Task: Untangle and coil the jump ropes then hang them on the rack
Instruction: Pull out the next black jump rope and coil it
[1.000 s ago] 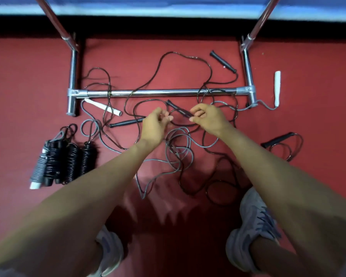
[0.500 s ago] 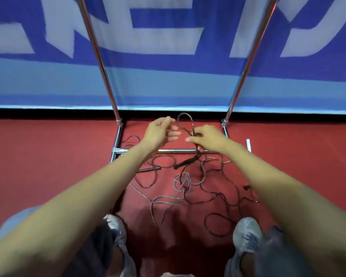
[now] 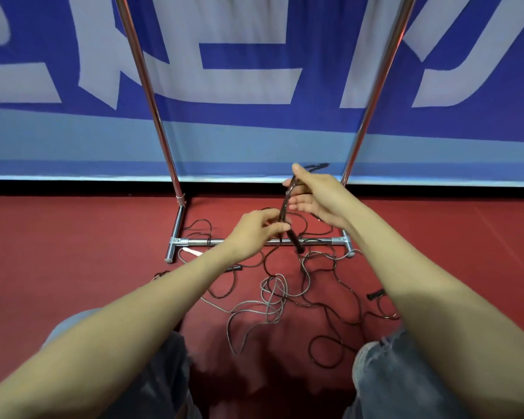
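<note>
Since the earlier frame the right hand has risen above the left hand, drawing the thin black jump rope taut between them.

Right thumb and fingers pinch the cord high, a blurred loop arching behind them; left fingers close round it just above its dangling black handle, likely to peel 1 rope free for coiling. The grey cord tangle and further black cords lie on the red floor before the chrome tube rack, nothing hung yet. Counted: 2 uprights, 1 crossbar, 2 more black handles, 1 white handle; rope count unclear.
</note>
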